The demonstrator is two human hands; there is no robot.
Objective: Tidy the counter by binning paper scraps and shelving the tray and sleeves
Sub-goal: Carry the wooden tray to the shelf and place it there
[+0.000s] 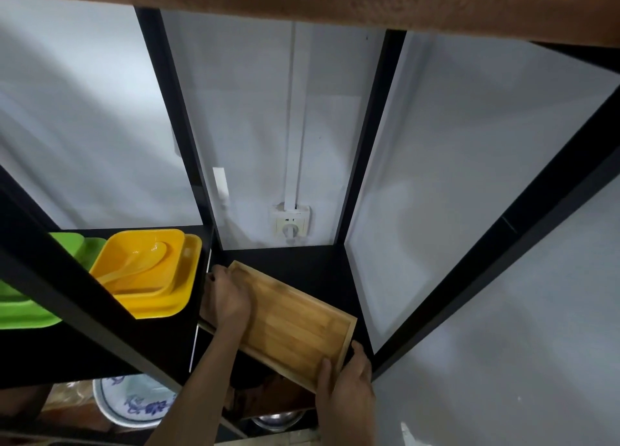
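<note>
now both hands are holding the wooden tray [288, 325] over the black shelf [302, 261].
left hand [228, 298] is gripping its far-left edge, right hand [345, 378] is clasping its near corner; yellow bowls [151, 271] are sitting left.

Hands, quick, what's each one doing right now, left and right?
Left hand: closed on the far left edge of the wooden tray.
Right hand: closed on the tray's near right corner, thumb on top.
</note>
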